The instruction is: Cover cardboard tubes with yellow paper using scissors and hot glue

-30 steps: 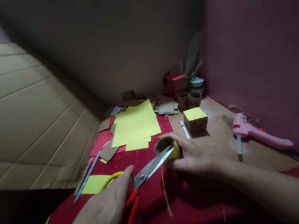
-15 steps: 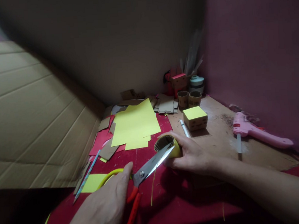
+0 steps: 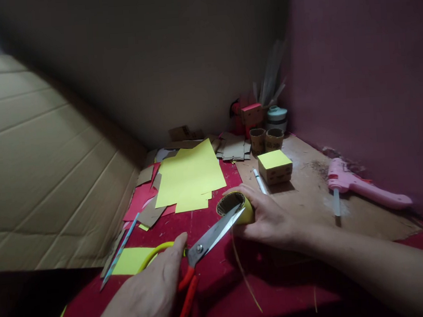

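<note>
Cardboard tube, wrapped in yellow paper and lying on its side on the red tabletop, sits just below the centre of the view with its open end facing 9 o'clock. Right hand is closed around the tube from 3 o'clock, fingers curled over its top. Left hand, at 7 o'clock from the tube, grips the red handles of the scissors; the thumb lies along the upper handle. Scissor blades point toward 1 o'clock, narrowly parted, with their tips touching the tube's open rim. A thin yellow paper strip trails from the tube's edge toward 5 o'clock across the tabletop.

Surroundings: yellow paper sheets lie at 11 o'clock from the tube, over red and brown cardboard scraps. A small yellow piece lies beside the left hand at 9 o'clock, next to a blue pencil. A white pen lies just beyond the right hand at 12 o'clock, near a yellow-topped box. Two bare cardboard tubes stand upright behind the box. A pink glue gun rests on the brown board at 3 o'clock, well apart from the hands. A large cardboard panel leans along the 9 o'clock side.
</note>
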`<state>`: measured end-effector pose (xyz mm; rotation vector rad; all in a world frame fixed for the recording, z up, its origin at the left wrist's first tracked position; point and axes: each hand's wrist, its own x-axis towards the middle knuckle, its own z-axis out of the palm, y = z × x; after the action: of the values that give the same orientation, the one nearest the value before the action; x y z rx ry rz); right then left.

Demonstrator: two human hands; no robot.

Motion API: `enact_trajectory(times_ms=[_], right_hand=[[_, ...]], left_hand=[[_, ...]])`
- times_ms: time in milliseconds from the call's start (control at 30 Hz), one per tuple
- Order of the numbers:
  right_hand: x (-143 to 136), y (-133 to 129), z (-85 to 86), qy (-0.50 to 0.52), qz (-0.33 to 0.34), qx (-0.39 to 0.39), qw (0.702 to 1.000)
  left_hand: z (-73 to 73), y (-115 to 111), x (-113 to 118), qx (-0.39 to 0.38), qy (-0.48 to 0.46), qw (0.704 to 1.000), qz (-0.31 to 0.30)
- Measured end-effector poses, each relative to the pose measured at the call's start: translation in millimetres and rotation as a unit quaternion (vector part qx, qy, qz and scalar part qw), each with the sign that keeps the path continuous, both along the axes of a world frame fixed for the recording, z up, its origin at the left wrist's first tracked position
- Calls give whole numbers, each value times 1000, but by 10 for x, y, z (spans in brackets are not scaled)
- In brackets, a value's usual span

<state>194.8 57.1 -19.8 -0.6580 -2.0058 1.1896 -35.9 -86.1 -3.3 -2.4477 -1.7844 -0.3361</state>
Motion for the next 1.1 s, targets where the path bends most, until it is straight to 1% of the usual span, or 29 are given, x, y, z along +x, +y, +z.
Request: enact_trajectory(times_ms=[67, 133, 200, 267, 367, 500, 533, 667, 800, 900, 1000, 1100], right_hand=[[-5, -10, -26, 1, -12, 27, 1000], [-8, -19, -39, 5, -23, 44, 999], [-8, -23, -38, 11, -27, 62, 998], [-9, -26, -30, 10, -30, 64, 997], [-12, -29, -29, -2, -36, 33, 999], [-4, -41, -28, 8, -26, -17, 999], [3, -43, -17, 12, -18, -39, 999], [38, -25, 67, 14, 38, -130, 991], [52, 14, 109, -2, 69, -185, 980], [44, 17, 103, -17, 85, -206, 975], [29, -1, 92, -16, 82, -192, 978], [17, -14, 67, 6, 84, -188, 979]], left_hand=[[36, 21, 49, 12, 39, 999, -26], [33, 33, 58, 32, 65, 996, -48], [-10, 26, 27, 40, 64, 996, -46], [-71, 3, -23, 31, 61, 997, -38], [-134, -36, -68, 16, 54, 998, -33], [-111, -50, -44, 19, 66, 998, -13], [-92, -46, -37, 18, 77, 997, -9], [-18, -25, -61, -11, 113, 993, -37], [-22, -38, -119, -16, 100, 995, -25], [-61, -70, -146, -36, 86, 995, -21], [-80, -96, -152, -48, 75, 996, -7], [-80, -100, -140, -44, 57, 997, -14]])
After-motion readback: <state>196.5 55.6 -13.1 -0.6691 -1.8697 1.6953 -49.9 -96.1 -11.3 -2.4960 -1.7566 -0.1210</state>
